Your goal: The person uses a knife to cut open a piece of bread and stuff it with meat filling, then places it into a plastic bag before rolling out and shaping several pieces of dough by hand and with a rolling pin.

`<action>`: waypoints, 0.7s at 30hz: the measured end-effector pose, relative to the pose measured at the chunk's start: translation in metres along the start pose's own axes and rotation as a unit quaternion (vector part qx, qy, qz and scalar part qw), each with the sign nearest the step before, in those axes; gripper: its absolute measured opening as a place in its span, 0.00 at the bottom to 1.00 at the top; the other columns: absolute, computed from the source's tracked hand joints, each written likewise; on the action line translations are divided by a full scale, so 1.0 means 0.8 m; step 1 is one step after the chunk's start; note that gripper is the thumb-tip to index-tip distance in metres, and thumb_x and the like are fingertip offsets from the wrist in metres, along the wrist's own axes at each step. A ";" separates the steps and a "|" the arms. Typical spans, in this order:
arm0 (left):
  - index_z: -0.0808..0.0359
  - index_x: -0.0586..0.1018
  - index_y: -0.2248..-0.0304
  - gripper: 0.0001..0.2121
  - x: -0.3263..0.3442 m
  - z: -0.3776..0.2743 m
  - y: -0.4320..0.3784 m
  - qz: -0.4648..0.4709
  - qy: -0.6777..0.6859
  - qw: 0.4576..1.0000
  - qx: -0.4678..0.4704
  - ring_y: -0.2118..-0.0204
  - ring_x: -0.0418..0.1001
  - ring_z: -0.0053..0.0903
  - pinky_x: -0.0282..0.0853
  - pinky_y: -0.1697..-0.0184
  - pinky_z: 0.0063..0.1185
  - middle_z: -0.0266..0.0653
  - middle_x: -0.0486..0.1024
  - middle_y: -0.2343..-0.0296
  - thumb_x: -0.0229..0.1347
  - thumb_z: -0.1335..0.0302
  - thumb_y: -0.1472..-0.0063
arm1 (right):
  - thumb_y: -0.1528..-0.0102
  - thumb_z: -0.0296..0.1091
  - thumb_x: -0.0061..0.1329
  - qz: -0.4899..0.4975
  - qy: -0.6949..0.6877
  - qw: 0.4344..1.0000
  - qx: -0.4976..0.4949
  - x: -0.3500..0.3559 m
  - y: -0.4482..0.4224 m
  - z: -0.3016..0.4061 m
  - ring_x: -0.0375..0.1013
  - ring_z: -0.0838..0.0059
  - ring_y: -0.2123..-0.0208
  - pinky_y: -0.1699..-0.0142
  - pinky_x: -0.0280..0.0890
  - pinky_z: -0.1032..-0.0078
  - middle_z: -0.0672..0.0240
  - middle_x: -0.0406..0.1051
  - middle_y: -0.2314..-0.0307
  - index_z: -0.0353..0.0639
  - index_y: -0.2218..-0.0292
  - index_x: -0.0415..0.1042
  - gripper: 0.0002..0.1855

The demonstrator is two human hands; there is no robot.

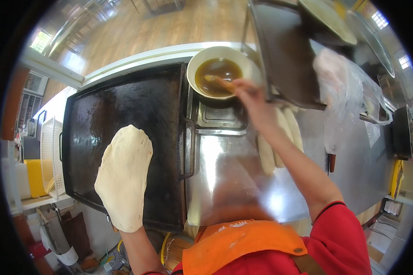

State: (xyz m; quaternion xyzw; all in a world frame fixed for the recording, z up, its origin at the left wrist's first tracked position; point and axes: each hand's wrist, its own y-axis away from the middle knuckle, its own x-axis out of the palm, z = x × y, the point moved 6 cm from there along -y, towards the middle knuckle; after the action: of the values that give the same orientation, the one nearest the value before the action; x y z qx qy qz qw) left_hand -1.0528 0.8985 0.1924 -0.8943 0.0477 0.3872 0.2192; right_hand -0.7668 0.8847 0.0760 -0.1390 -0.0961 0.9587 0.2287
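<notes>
A long flattened piece of dough lies draped over my left hand, above the black griddle pan. It hides nearly all of that hand; the wrist shows below its lower end. My right hand grips what looks like a brush, its tip in brown, oily-looking liquid. A cream-coloured bowl contains the liquid and sits at the back, over a rectangular metal container. Beneath my right forearm, several pale dough rolls lie on the metal worktop.
The griddle's side handle sticks out over the worktop. Back right stands a dark flat-sided metal piece, beside a clear plastic bag. A brown handle pokes out below the bag. A white plastic basket stands at the left.
</notes>
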 end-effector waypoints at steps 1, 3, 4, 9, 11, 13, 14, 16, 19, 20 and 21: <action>0.67 0.75 0.61 0.14 0.005 0.003 -0.006 0.007 0.007 1.000 0.002 0.59 0.71 0.26 0.65 0.56 0.20 0.40 0.74 0.63 0.56 0.78 0.50 | 0.47 0.27 0.45 -0.076 -0.067 0.995 0.026 -0.007 -0.004 -0.003 0.71 0.75 0.69 0.63 0.66 0.77 0.66 0.70 0.70 0.38 0.63 0.68 0.08; 0.67 0.75 0.62 0.14 0.017 0.013 -0.017 0.025 0.023 0.999 0.016 0.60 0.72 0.25 0.65 0.56 0.19 0.39 0.74 0.63 0.56 0.77 0.50 | 0.46 0.28 0.44 -0.171 -0.189 0.958 0.133 -0.016 0.001 -0.026 0.72 0.73 0.70 0.63 0.69 0.78 0.65 0.70 0.69 0.35 0.64 0.67 0.08; 0.67 0.75 0.62 0.13 0.021 0.015 -0.023 0.041 0.037 0.998 0.031 0.61 0.72 0.25 0.65 0.57 0.19 0.39 0.74 0.64 0.56 0.77 0.50 | 0.45 0.29 0.43 -0.232 -0.283 0.915 0.168 -0.025 0.008 -0.049 0.72 0.71 0.70 0.63 0.70 0.77 0.63 0.70 0.69 0.34 0.63 0.66 0.09; 0.69 0.75 0.67 0.10 0.057 0.000 -0.058 0.078 -0.029 0.992 0.096 0.64 0.73 0.23 0.65 0.59 0.17 0.37 0.75 0.66 0.55 0.77 0.50 | 0.44 0.30 0.40 -0.304 -0.547 0.739 0.249 -0.033 0.028 -0.073 0.72 0.64 0.68 0.61 0.72 0.72 0.57 0.69 0.69 0.33 0.63 0.64 0.10; 0.69 0.74 0.73 0.05 0.079 0.006 -0.070 0.103 0.143 0.982 0.075 0.68 0.72 0.24 0.66 0.62 0.18 0.36 0.73 0.72 0.54 0.81 0.53 | 0.44 0.32 0.41 -0.281 -0.565 0.721 0.286 -0.023 0.036 -0.086 0.73 0.63 0.67 0.60 0.72 0.72 0.56 0.69 0.68 0.34 0.63 0.64 0.10; 0.69 0.75 0.70 0.07 0.090 0.017 -0.079 0.118 0.232 0.964 0.059 0.68 0.72 0.26 0.66 0.63 0.17 0.37 0.72 0.72 0.54 0.81 0.53 | 0.44 0.34 0.42 -0.199 -0.543 0.746 0.330 0.002 0.043 -0.060 0.73 0.63 0.67 0.60 0.72 0.72 0.55 0.69 0.67 0.34 0.61 0.64 0.12; 0.69 0.74 0.67 0.11 0.090 0.010 -0.085 0.115 0.095 0.985 0.082 0.68 0.72 0.26 0.66 0.63 0.16 0.38 0.73 0.72 0.54 0.82 0.54 | 0.44 0.34 0.42 -0.194 -0.545 0.744 0.336 0.015 0.046 -0.042 0.73 0.63 0.67 0.60 0.72 0.72 0.55 0.69 0.67 0.34 0.61 0.64 0.12; 0.69 0.71 0.57 0.23 0.088 0.040 -0.078 0.151 0.089 0.980 0.095 0.65 0.72 0.24 0.66 0.61 0.15 0.38 0.73 0.67 0.57 0.85 0.57 | 0.44 0.35 0.43 -0.023 -0.488 0.800 0.349 0.074 0.043 0.018 0.74 0.63 0.67 0.61 0.72 0.72 0.55 0.69 0.66 0.35 0.59 0.64 0.14; 0.70 0.69 0.55 0.17 0.101 0.079 -0.066 0.159 0.449 0.862 -0.172 0.60 0.71 0.26 0.66 0.56 0.22 0.40 0.72 0.61 0.49 0.74 0.45 | 0.45 0.37 0.45 0.023 -0.465 0.835 0.292 0.103 0.026 0.027 0.74 0.66 0.69 0.64 0.72 0.75 0.55 0.70 0.67 0.33 0.59 0.65 0.16; 0.70 0.69 0.55 0.17 0.092 0.080 -0.063 0.160 0.423 0.878 -0.156 0.60 0.71 0.28 0.67 0.54 0.24 0.41 0.72 0.61 0.46 0.70 0.41 | 0.45 0.36 0.45 -0.008 -0.432 0.857 0.280 0.094 0.018 0.024 0.75 0.66 0.70 0.65 0.72 0.75 0.55 0.70 0.68 0.33 0.60 0.65 0.16; 0.69 0.68 0.54 0.16 0.079 0.070 -0.062 0.171 0.325 0.928 -0.068 0.59 0.71 0.28 0.66 0.54 0.24 0.41 0.71 0.60 0.44 0.72 0.40 | 0.45 0.36 0.45 -0.038 -0.396 0.877 0.270 0.082 0.013 0.020 0.75 0.67 0.71 0.65 0.72 0.76 0.55 0.71 0.69 0.33 0.60 0.66 0.15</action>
State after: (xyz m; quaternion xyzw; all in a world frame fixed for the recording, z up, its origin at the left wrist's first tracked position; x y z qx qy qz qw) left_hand -1.0339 0.9727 0.1307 -0.9622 0.2418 0.1096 0.0609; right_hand -0.8327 0.9042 0.0742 0.3231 0.0788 0.9130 0.2362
